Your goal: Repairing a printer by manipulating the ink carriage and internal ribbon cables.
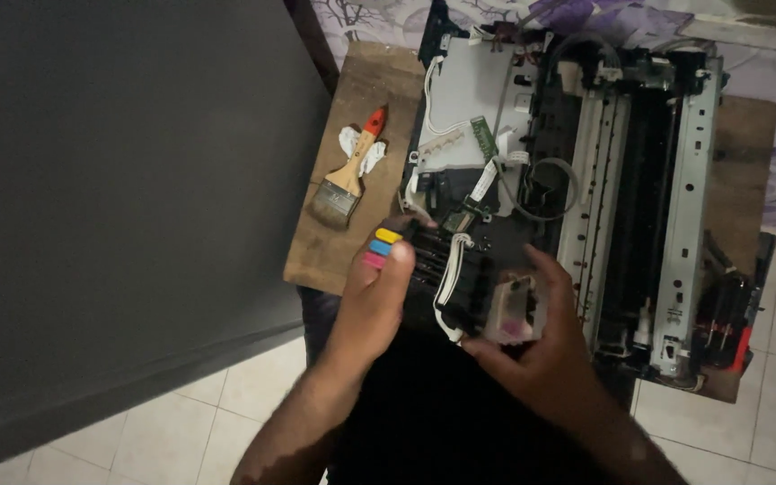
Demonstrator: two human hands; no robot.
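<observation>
Both my hands hold a black print-head carriage (478, 278) just in front of a stripped-open printer (586, 162). My left hand (374, 301) grips its left end, where yellow, blue and pink tabs (382, 248) show. My right hand (541, 346) grips the right end, thumb and fingers around a grey square plate with magenta stains (514, 310). A white ribbon cable (449, 278) loops across the carriage's top. The printer's metal frame, rails and circuit parts are bare.
The printer rests on a wooden board (361, 90). A paintbrush with a wooden handle and red tip (345, 180) lies on the board, left of the printer. A large dark panel (119, 198) fills the left side. Pale floor tiles (747, 422) lie below.
</observation>
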